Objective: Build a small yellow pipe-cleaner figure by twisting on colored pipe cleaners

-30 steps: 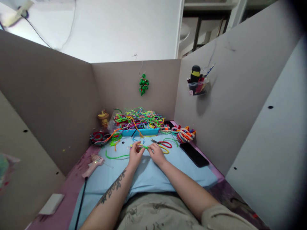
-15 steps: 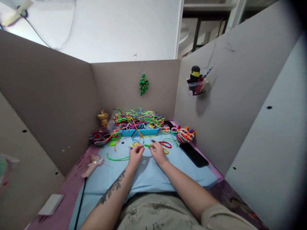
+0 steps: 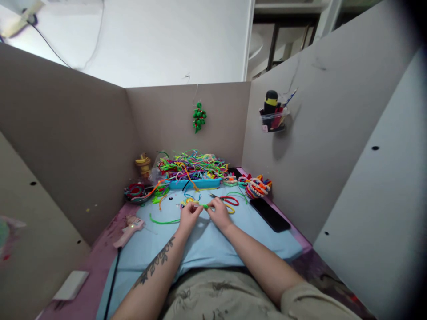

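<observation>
I'm mid-twist: left hand (image 3: pixel 188 216) and right hand (image 3: pixel 218 212) both pinched on, seemingly, the green pipe cleaner (image 3: pixel 204 206), next needing a tighter turn

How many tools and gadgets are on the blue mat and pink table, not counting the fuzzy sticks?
Scissors: 1
Glue gun: 1
Phone: 1
Blue tray: 1
Total: 4

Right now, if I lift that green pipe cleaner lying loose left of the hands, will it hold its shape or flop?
The green pipe cleaner lies in a held curve on the blue mat, so it probably keeps its bend. It looks thin and fuzzy: likely very light, not slippery, and unlikely to roll.
</observation>
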Motion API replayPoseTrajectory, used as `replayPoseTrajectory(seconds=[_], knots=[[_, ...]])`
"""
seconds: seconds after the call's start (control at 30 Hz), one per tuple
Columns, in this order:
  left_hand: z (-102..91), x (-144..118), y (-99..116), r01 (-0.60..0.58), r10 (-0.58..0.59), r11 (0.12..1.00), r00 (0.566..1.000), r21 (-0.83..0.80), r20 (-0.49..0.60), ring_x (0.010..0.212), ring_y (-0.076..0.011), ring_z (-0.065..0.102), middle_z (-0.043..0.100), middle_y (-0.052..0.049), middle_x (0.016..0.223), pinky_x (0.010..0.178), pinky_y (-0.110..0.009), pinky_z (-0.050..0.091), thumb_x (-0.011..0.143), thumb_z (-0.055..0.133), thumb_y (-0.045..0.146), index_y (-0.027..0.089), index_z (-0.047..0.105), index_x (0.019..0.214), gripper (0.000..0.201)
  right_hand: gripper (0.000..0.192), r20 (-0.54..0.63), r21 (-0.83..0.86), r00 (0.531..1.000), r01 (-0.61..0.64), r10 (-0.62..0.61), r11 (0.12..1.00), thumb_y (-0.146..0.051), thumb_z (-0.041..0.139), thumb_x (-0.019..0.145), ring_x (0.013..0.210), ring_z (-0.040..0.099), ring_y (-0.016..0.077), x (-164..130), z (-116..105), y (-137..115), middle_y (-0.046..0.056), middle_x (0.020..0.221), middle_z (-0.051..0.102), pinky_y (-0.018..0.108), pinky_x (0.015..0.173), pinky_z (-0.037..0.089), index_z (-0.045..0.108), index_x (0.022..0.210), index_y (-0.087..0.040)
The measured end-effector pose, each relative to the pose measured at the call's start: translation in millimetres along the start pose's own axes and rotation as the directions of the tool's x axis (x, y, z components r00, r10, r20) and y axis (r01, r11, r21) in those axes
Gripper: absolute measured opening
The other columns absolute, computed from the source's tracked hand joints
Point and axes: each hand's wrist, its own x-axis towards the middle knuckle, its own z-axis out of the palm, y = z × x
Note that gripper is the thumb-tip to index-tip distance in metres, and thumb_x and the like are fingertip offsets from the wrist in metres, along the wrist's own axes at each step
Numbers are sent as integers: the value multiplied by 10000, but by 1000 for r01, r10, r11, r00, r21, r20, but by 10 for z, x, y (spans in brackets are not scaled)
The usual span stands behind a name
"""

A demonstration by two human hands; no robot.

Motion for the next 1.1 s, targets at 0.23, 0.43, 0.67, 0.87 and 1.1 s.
replayPoseTrajectory(seconds=[0.23, 0.43, 0.67, 0.87, 1.1], knots=[[-23, 26, -65, -31, 31, 999, 999, 16, 8, 583, -108, 501, 554, 14, 627, 576, -221, 384, 662, 645, 343, 149, 568, 688, 210, 81, 74, 34, 996, 38, -40, 999, -148, 554, 708, 784, 510, 185, -10, 1, -42, 24, 781, 534, 299, 702, 420, 561, 775, -193], [-41, 58, -154, -49, 49, 999, 999, 1, 19, 683, -134, 553, 615, -26, 779, 654, -252, 421, 660, 642, 310, 158, 607, 804, 212, 158, 86, 59, 994, 65, -70, 996, -167, 549, 751, 855, 524, 194, -16, 3, -50, 45, 851, 565, 326, 782, 428, 600, 898, -190], [-46, 64, -172, -37, 37, 999, 999, -18, 15, 681, -135, 562, 630, -29, 780, 652, -254, 432, 652, 653, 299, 155, 627, 808, 214, 151, 81, 48, 993, 84, -88, 995, -167, 517, 799, 841, 530, 190, -10, 6, -25, 53, 824, 581, 323, 781, 425, 648, 871, -192], [-25, 56, -122, 5, -3, 998, 999, -58, 33, 627, -127, 553, 616, -18, 688, 611, -239, 426, 655, 658, 316, 136, 622, 900, 307, 116, -4, 79, 999, 51, -51, 996, -189, 538, 793, 814, 530, 191, 7, -8, -5, 43, 791, 581, 328, 777, 423, 653, 813, -197], [-23, 42, -77, 18, -15, 998, 999, -59, 48, 651, -135, 580, 637, -31, 707, 636, -247, 446, 639, 664, 307, 135, 642, 782, 225, 108, -52, 61, 999, 6, -2, 998, -156, 538, 760, 846, 517, 204, 6, -31, -17, 51, 826, 549, 337, 782, 424, 636, 785, -194]])
